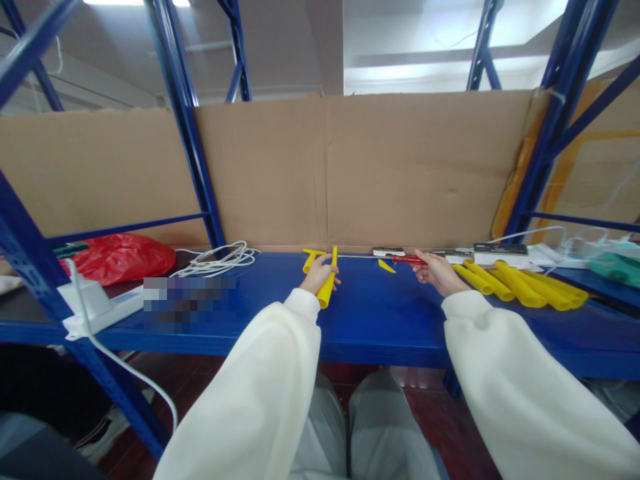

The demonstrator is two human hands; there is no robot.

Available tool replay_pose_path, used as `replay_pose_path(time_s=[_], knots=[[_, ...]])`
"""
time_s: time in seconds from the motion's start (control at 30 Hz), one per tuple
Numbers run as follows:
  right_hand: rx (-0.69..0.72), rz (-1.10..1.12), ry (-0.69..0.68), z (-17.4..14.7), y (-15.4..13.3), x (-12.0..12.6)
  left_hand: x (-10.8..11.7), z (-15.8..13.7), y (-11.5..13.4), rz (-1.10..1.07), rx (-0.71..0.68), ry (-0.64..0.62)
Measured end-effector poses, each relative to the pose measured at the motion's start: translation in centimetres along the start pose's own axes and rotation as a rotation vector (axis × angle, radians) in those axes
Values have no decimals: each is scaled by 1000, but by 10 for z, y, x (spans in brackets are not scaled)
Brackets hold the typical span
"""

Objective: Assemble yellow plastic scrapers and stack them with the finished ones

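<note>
My left hand point(319, 273) is wrapped round a yellow plastic piece point(327, 293) with a tube-like lower end, held a little above the blue shelf. Just beyond that hand shows another yellow part point(311, 257), flat and T-shaped; whether the two are joined I cannot tell. In my right hand point(436, 272) is a screwdriver point(407, 260) with a red handle, the fingers closed on its end. Its thin metal shaft points left and reaches to the yellow piece. A small yellow sliver point(387, 266) lies on the shelf between my hands.
Several yellow tubes point(520, 283) lie on the blue shelf point(385, 320) at the right, near white cables and small boxes point(500, 253). To the left are a power strip point(107, 310), coiled white cable point(220, 260) and a red plastic bag point(125, 257). Cardboard point(400, 167) stands behind.
</note>
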State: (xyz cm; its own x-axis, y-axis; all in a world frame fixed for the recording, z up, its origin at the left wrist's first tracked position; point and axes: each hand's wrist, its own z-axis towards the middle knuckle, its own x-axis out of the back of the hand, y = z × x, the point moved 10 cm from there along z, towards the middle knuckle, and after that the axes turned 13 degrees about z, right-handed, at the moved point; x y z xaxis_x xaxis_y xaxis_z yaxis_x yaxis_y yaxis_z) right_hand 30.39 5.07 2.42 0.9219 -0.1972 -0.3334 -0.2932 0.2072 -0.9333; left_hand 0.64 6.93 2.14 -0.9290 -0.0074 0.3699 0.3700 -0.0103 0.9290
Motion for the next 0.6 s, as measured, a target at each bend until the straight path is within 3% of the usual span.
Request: replay_pose_path(time_s=[0.13, 0.3, 0.43, 0.6], knots=[[20, 58, -111, -3, -4, -14, 4, 0, -1, -22, 3, 35], [111, 43, -140, -3, -11, -16, 5, -1, -2, -35, 11, 40], [211, -2, -77, -5, -19, -9, 2, -3, 1, -29, 6, 17], [184, 16, 11, -5, -18, 0, -2, -2, 2, -15, 1, -17]])
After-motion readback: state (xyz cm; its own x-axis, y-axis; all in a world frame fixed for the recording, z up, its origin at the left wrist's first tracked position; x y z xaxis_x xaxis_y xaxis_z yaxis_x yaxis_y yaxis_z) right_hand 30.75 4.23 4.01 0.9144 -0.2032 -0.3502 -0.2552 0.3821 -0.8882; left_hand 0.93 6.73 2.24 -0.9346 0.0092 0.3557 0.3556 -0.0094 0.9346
